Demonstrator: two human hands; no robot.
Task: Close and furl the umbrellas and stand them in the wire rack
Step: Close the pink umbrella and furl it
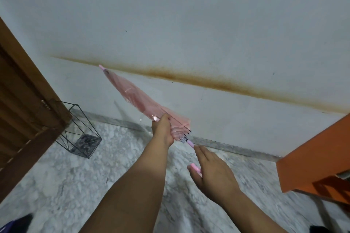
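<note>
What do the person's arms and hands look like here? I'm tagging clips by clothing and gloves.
Both forearms are bare as far as the frame shows: no sleeves in view. The left hand and right hand wear no gloves, and no rings, watch or wristbands show. Nails look short and unpainted, though blur limits that detail.

A closed pink umbrella (pixel 140 100) is held out slantwise before the white wall (pixel 189 15), its tip up and to the left; the left hand (pixel 163 130) grips the gathered canopy near its lower end, while the right hand (pixel 212 168) holds the pink handle (pixel 196 168). The black wire rack (pixel 79 130) stands on the marble floor (pixel 123 157) beside a brown wooden door (pixel 22 104), well apart from the umbrella. An orange panel (pixel 318 161) juts in at the right.
</note>
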